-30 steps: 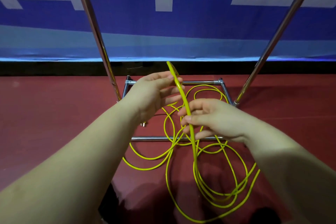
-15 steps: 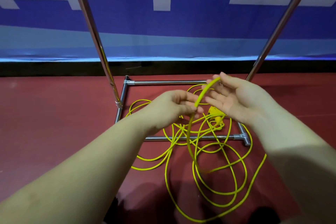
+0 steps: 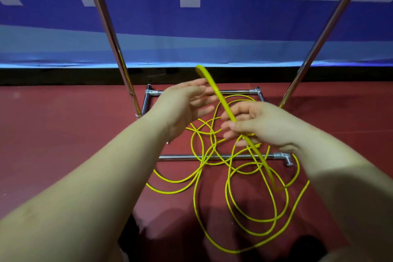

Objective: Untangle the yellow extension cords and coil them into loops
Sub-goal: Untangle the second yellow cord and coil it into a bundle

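A thin yellow extension cord [image 3: 229,195] lies in tangled loops on the red floor, draped over the metal frame's front bar. A raised strand of the yellow cord [image 3: 214,89] runs diagonally up between my hands and ends in a bend near the black strip. My right hand [image 3: 261,125] pinches this strand between thumb and fingers at mid-height. My left hand [image 3: 182,104] is up beside the strand's upper part with fingers spread and straight; its fingertips lie close to the cord, and I cannot tell if they touch it.
A chrome rectangular base frame [image 3: 212,157] lies on the floor with two slanted chrome poles [image 3: 110,34] [image 3: 323,34] rising from it. Behind stands a blue and white banner [image 3: 191,17] above a black strip. A dark shape [image 3: 306,247] sits at the bottom right.
My left hand has let go of the strand and opened, moving up and left. My right hand came down and closed on the cord. The raised strand now slants up to the left.
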{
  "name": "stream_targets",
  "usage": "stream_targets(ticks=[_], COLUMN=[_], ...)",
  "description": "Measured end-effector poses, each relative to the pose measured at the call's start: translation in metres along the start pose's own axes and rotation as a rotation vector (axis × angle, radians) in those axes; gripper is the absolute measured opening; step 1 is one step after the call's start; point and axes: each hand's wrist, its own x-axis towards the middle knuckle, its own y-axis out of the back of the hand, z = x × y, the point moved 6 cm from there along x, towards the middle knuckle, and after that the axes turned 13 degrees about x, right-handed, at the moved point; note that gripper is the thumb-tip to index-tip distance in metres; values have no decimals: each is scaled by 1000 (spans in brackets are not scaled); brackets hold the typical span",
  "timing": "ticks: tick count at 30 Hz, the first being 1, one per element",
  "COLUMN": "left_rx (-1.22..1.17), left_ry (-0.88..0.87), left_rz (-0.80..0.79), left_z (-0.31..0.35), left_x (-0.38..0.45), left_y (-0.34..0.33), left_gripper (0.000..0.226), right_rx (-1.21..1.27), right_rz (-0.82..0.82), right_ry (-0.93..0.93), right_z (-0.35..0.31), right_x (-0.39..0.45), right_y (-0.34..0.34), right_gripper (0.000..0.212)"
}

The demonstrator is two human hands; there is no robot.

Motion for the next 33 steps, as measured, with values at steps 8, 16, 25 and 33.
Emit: stream_targets(ticks=[8,16,25,33], left_rx=[531,459,-90,434], left_ry=[125,17,-12,155], left_rz=[-429,-256,60,-293], left_z=[-43,-21,11,-27], left_x=[-26,-16,1,-19], left_y=[-48,-34,6,-31], left_gripper=[13,19,21,22], right_rx=[1060,569,-165,494], right_rz=[384,239,-25,269], right_ry=[80,-19,-57,74], right_z=[-6,-7,9,-12], right_x=[7,4,-5,0], right_y=[36,32,-4,24], right_gripper=[15,5,12,11])
